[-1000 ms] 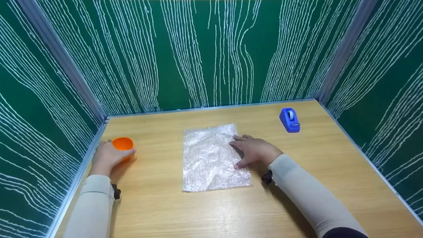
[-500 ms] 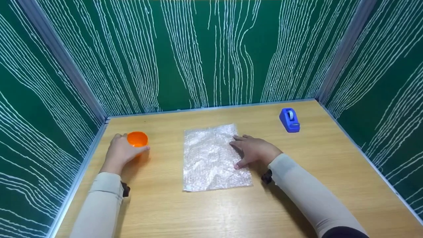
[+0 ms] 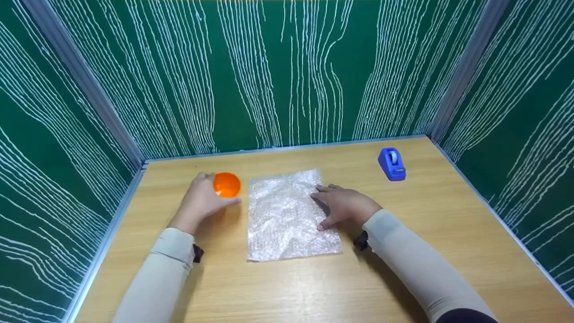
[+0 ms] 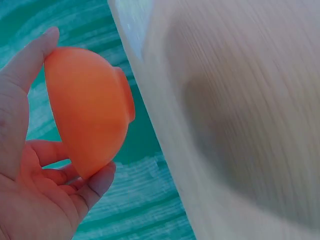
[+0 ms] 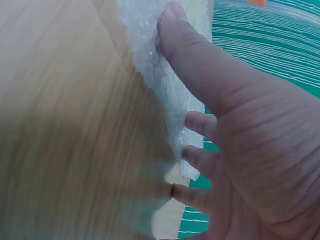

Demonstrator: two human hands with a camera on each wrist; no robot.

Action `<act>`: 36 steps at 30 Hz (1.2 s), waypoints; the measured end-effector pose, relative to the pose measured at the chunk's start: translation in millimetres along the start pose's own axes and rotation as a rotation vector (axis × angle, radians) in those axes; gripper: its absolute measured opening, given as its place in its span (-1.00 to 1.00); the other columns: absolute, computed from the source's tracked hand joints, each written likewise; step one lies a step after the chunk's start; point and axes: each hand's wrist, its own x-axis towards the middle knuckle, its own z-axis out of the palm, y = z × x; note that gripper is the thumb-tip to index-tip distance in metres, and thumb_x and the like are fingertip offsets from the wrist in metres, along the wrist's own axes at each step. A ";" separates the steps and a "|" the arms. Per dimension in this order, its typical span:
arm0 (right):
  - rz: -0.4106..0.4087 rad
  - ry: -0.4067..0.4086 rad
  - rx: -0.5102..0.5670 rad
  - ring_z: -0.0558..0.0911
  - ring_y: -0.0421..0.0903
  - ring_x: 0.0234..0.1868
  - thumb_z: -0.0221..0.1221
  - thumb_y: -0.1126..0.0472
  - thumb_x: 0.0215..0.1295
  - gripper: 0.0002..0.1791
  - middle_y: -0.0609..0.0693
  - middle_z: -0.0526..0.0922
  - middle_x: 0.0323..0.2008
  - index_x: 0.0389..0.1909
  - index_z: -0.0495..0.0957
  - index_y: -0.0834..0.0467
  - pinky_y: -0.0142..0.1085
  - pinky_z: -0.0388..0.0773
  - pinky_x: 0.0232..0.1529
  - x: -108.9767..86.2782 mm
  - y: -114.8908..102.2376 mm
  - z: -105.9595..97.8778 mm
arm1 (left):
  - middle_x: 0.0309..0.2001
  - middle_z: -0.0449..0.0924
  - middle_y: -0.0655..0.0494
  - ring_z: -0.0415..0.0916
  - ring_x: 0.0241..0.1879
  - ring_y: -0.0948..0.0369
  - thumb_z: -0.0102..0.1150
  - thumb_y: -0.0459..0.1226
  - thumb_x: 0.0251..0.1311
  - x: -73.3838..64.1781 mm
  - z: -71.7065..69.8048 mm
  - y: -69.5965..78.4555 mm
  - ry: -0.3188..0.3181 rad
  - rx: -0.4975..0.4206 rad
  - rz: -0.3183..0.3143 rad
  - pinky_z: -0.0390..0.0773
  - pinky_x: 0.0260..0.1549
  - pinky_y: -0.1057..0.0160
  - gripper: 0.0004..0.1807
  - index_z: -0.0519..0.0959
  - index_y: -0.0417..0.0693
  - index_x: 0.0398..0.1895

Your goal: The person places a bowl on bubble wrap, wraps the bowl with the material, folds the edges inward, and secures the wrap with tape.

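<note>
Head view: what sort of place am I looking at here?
Probably a purpose-built work booth, though I can't be sure. A wooden tabletop is enclosed on three visible sides by green walls with wavy white lines, and grey posts stand at the two far corners.

Orange bowl [image 3: 227,185]: smooth and rounded, glossy inside, with a low ring foot.
Bowl's pose: roughly upright, mouth facing up, raised off the tabletop [image 3: 291,287], held by its sides in the left grip [image 3: 199,197].
Bowl's place: just left of the bubble wrap [image 3: 282,215].
Bubble wrap: clear, shiny, crinkled rectangular sheet, spread flat, right edge touched by the right grip [image 3: 346,206].
</note>
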 end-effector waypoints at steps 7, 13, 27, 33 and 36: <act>0.030 -0.027 0.029 0.00 0.27 0.89 0.59 -0.45 0.18 0.26 -0.06 0.06 0.89 0.84 0.19 -0.28 0.43 0.16 0.76 -2.4 -0.7 -0.6 | 0.24 0.49 0.05 0.58 0.13 -0.03 0.81 0.24 -0.09 -3.2 28.3 38.5 -0.042 -0.009 0.100 0.69 0.30 -0.13 0.11 0.60 -0.12 0.48; 0.043 -0.039 0.037 -0.02 0.25 0.90 0.60 -0.44 0.16 0.26 -0.09 0.05 0.89 0.83 0.20 -0.31 0.44 0.15 0.76 -3.1 -1.6 -1.1 | 0.42 0.48 0.00 0.61 0.25 -0.05 0.81 0.29 -0.09 -5.5 53.0 60.5 -0.105 0.012 0.122 0.75 0.36 -0.14 0.30 0.46 -0.16 0.67; 0.031 -0.022 0.025 0.07 0.28 0.87 0.60 -0.44 0.15 0.24 -0.08 0.11 0.87 0.81 0.24 -0.31 0.44 0.17 0.75 0.0 -0.7 0.4 | 0.65 0.39 -0.10 0.61 0.36 -0.07 0.75 0.31 -0.02 -3.3 93.6 88.5 -0.197 0.005 0.210 0.68 0.46 -0.18 0.22 0.51 -0.10 0.65; 0.043 -0.022 0.048 0.07 0.26 0.88 0.62 -0.43 0.13 0.22 -0.09 0.13 0.87 0.80 0.26 -0.36 0.47 0.15 0.74 -0.4 -2.9 -0.6 | 0.68 0.35 -0.12 0.58 0.42 -0.09 0.71 0.29 0.02 -1.1 104.9 95.6 -0.243 0.034 0.222 0.63 0.51 -0.24 0.19 0.49 -0.04 0.67; 0.053 -0.022 0.041 0.07 0.26 0.88 0.62 -0.43 0.13 0.22 -0.11 0.13 0.86 0.79 0.26 -0.38 0.47 0.16 0.73 -0.5 -2.4 -0.5 | 0.67 0.37 -0.11 0.59 0.39 -0.08 0.69 0.32 0.03 -0.4 109.9 96.6 -0.262 0.042 0.228 0.65 0.48 -0.22 0.20 0.48 -0.02 0.69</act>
